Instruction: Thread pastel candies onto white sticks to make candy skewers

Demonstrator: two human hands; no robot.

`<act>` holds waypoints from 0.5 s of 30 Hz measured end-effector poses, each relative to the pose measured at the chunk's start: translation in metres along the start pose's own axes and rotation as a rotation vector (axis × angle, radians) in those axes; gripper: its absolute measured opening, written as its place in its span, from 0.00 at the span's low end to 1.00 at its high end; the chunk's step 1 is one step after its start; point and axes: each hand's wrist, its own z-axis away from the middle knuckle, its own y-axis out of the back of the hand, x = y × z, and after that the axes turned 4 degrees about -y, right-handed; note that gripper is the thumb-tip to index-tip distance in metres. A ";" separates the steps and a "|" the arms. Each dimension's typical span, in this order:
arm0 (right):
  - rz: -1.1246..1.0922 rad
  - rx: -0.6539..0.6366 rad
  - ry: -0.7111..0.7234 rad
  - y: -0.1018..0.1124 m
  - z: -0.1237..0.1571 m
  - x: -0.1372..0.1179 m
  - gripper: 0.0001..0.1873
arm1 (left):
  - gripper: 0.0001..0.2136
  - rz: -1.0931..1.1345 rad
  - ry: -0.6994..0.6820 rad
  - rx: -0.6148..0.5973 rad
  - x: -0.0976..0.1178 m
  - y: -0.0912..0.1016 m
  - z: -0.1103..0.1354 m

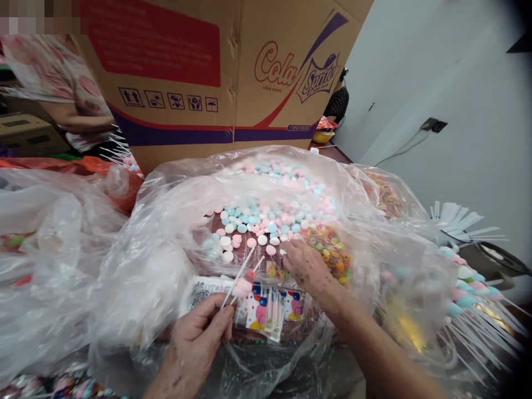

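Note:
Two thin white sticks (240,272) are pinched between the thumb and fingers of my left hand (203,332). Threaded on one of them are pink marshmallow-like candies (243,287) with a small red piece above. My right hand (305,265) reaches to the loose candies, its fingers bent and drawn together; a small whitish bit shows at the fingertips, too little to name. Around it lie pink, blue and white oval candies (251,220) and a heap of yellow, orange and green ring candies (334,255). Below are printed clear wrappers (266,313).
Clear plastic sheeting (158,233) surrounds the candies. A large cardboard box (183,116) stands behind. Finished-looking candy sticks (469,293) lie at right, near a bundle of white strips (457,221). A person (78,94) sits at far left, another (337,102) behind the box.

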 end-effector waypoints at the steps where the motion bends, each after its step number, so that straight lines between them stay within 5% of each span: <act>1: -0.001 0.013 -0.001 0.001 -0.001 -0.001 0.11 | 0.12 0.012 0.001 0.005 0.000 -0.001 0.000; 9: -0.084 0.020 0.113 -0.009 -0.014 -0.025 0.12 | 0.12 -0.014 0.042 0.009 0.003 0.001 0.002; 15: -0.195 0.013 -0.035 -0.012 -0.016 -0.015 0.11 | 0.13 -0.018 0.068 -0.013 0.000 0.005 0.003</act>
